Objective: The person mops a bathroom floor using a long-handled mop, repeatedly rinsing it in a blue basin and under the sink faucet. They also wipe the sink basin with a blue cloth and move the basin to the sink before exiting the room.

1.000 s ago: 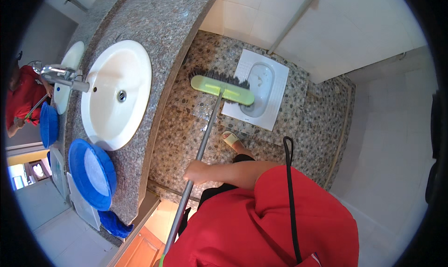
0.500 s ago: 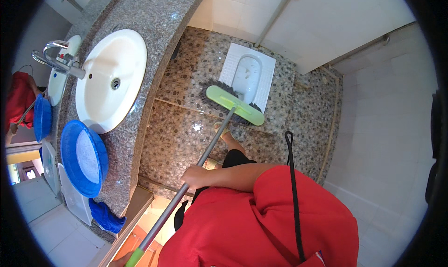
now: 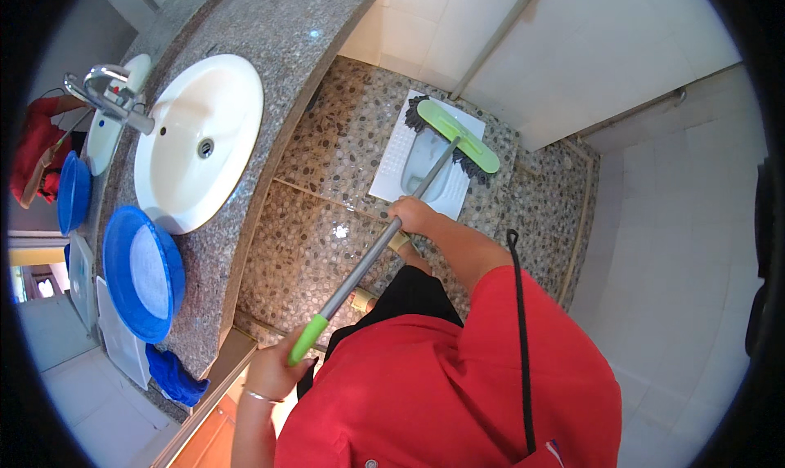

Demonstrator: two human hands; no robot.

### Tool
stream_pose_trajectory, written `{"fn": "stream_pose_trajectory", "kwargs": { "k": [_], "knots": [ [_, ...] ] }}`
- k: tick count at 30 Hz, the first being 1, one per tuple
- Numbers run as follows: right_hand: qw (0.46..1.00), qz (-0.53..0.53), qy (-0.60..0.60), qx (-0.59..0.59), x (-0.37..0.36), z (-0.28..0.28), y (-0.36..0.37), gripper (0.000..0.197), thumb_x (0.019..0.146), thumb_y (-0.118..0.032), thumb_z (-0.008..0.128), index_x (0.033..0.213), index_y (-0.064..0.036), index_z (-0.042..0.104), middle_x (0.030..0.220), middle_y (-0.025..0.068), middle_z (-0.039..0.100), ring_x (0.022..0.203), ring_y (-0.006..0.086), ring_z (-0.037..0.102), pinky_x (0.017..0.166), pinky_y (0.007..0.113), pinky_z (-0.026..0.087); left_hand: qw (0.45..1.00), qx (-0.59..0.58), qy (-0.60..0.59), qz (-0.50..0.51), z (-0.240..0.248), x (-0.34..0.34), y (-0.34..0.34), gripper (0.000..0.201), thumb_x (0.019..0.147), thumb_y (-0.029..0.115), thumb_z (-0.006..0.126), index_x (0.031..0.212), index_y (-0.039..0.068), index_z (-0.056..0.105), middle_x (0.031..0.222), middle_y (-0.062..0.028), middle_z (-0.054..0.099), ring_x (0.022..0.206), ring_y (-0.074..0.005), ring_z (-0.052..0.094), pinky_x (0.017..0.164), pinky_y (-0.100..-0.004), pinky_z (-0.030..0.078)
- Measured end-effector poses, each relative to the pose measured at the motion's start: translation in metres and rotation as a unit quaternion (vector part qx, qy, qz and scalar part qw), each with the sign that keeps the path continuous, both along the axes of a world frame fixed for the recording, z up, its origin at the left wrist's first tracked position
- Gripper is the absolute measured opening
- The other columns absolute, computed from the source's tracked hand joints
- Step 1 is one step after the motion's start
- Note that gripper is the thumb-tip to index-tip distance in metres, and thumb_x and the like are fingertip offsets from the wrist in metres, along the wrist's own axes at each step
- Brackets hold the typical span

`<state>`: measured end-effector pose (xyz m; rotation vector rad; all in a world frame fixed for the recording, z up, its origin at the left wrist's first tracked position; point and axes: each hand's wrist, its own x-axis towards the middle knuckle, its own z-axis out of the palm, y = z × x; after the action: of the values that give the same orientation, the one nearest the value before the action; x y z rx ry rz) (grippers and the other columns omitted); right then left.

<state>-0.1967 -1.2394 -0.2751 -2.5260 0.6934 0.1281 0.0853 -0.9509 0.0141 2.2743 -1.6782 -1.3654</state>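
A mop point(image 3: 458, 136) with a light green head and grey fringe lies across the far part of a white squat toilet point(image 3: 394, 167). Its grey pole slants back toward me and ends in a bright green grip. Midway down the pole, my right hand point(image 3: 413, 214) is closed around the metal. My left hand point(image 3: 276, 365), with a bracelet at the wrist, holds the pole at the green grip. Much of the toilet bowl is hidden under the mop head.
To the left runs a speckled stone counter point(image 3: 282, 55) with a white sink point(image 3: 184, 186), a chrome faucet point(image 3: 123, 112), a blue basin point(image 3: 176, 276) of sudsy water and a blue cloth point(image 3: 176, 378). Pebble-patterned floor point(image 3: 302, 231) lies below; a pale wall point(image 3: 670, 214) stands at right.
The mop head has moved forward and right, from the toilet's near edge to its far part. Both hands have gone forward with the pole, and my left hand has come into fuller view.
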Motion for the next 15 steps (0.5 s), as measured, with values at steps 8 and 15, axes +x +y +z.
{"fn": "stream_pose_trajectory", "kwargs": {
  "k": [8, 15],
  "knots": [
    [0.98, -0.079, -0.179, 0.037, 0.057, 0.104, -0.019, 0.016, 0.064, -0.013, 0.071, 0.075, -0.0104, 0.061, 0.074, 0.0071, 0.061, 0.08, 0.0251, 0.06, 0.077, 0.044, 0.045, 0.987, -0.027, -0.134, -0.086, 0.19, 0.042, -0.091, 0.054, 0.068, 0.028, 0.078, 0.116, 0.013, 0.061, 0.077, -0.0167, 0.064, 0.067, -0.0343, 0.062, 0.061, -0.0415, 0.048],
    [0.949, -0.093, -0.289, 0.087, 0.08, 0.147, -0.044, 0.021, 0.064, -0.02, 0.07, 0.065, -0.0113, 0.051, 0.065, 0.0059, 0.054, 0.068, 0.0263, 0.058, 0.067, 0.04, 0.045, 0.949, 0.019, -0.231, -0.213, 0.316, -0.022, -0.188, 0.047, 0.077, 0.003, 0.066, 0.123, 0.007, 0.057, 0.092, -0.0182, 0.065, 0.071, -0.0334, 0.062, 0.063, -0.0382, 0.049]
  ]
}}
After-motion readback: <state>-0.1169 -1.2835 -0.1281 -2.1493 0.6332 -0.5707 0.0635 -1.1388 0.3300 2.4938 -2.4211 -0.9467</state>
